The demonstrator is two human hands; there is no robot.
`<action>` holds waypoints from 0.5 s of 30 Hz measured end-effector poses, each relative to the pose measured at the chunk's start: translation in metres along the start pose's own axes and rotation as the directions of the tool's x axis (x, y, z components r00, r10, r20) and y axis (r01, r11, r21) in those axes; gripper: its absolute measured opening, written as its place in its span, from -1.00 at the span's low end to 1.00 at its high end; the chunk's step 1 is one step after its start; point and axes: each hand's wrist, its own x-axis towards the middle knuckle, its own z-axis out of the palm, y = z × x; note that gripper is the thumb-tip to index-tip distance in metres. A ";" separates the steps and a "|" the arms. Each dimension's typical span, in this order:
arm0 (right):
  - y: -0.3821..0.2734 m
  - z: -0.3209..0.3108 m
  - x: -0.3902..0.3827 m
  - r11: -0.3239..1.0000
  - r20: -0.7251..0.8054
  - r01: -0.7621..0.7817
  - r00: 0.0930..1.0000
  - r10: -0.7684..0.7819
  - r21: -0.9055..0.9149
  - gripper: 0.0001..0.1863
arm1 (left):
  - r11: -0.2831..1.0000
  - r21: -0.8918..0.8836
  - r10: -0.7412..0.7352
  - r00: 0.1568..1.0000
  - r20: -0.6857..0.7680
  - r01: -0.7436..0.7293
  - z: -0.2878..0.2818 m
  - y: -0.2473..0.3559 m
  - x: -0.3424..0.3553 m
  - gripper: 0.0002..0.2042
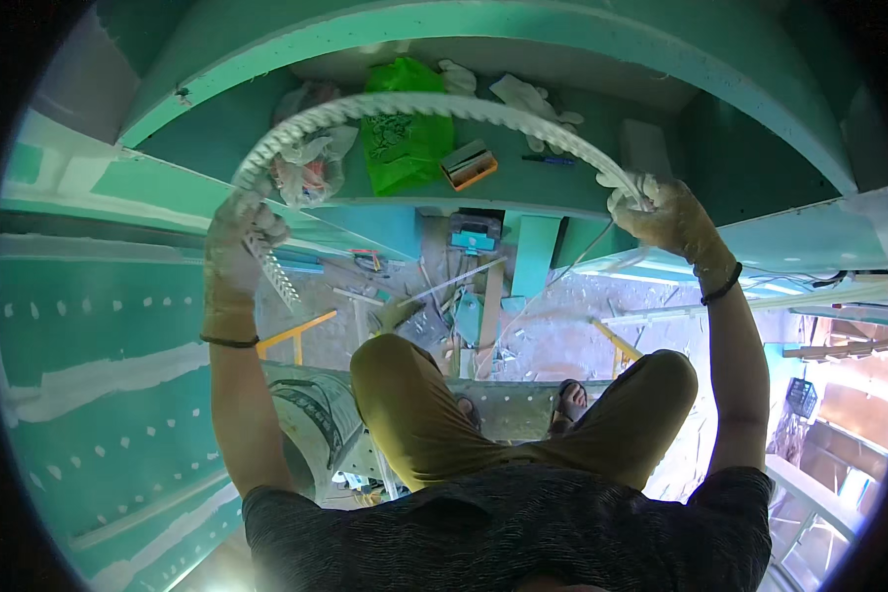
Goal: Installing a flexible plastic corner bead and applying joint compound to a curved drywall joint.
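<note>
A white, notched strip of flexible arch corner bead (405, 106) is bent into a wide bow in front of me. Gloved and curled round its left part, my left hand (233, 242) is closed, and a perforated tail of the bead sticks out below the fingers. My right hand (673, 222), also gloved, grips the bead near its other end. Beyond the bow runs the curved green edge of a plasterboard arch (523, 22); the bead appears apart from it.
On the green ledge lie a bright green bag (395, 163), a clear plastic bag (306, 178), an orange box (472, 170) and white gloves (525, 99). Below are my platform (523, 409), a bucket (311, 419), a toolbox (475, 233) and floor offcuts. Plasterboard (109, 316) stands left.
</note>
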 end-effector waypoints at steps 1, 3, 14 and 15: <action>0.014 0.004 -0.004 1.000 -0.018 0.023 1.000 -0.023 0.006 -0.59 | 1.000 0.007 0.018 0.997 -0.076 -0.017 0.009 -0.003 -0.001 -0.63; 0.042 0.011 -0.005 0.998 -0.035 0.059 0.998 -0.058 0.020 -0.59 | 1.000 -0.016 0.013 0.993 -0.115 -0.015 0.007 -0.003 0.000 -0.67; 0.108 0.025 0.029 0.978 -0.238 0.118 0.968 -0.074 0.175 -0.58 | 0.960 -0.208 -0.181 0.982 0.052 0.187 -0.004 -0.053 0.054 -0.71; 0.109 0.018 0.039 0.978 -0.239 0.113 0.969 -0.070 0.173 -0.58 | 0.958 -0.211 -0.226 0.966 -0.126 0.196 0.003 -0.059 0.062 -0.73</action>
